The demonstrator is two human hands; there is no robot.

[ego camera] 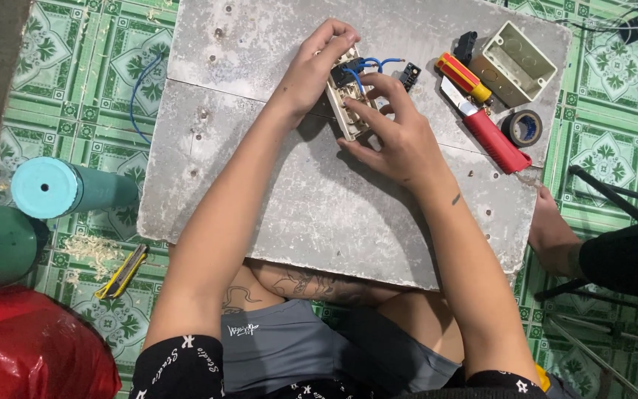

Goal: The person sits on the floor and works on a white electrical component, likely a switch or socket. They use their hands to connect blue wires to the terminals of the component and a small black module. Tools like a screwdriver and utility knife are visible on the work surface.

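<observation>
A beige switch plate (350, 103) lies on edge on a grey board (319, 199), with black modules and blue wires (375, 64) at its back. My left hand (316, 66) grips the plate's far end from the left. My right hand (396, 133) holds the near end, fingers curled over its edge and thumb under it. A small black module (410, 74) lies just right of the wires.
On the board's right lie a red-and-yellow screwdriver (464, 76), a red-handled knife (487, 133), a roll of black tape (523, 128) and a beige wall box (518, 62). A teal cylinder (68, 188) and a yellow cutter (122, 270) rest on the green tiled floor at left. Another person's foot (551, 233) is at right.
</observation>
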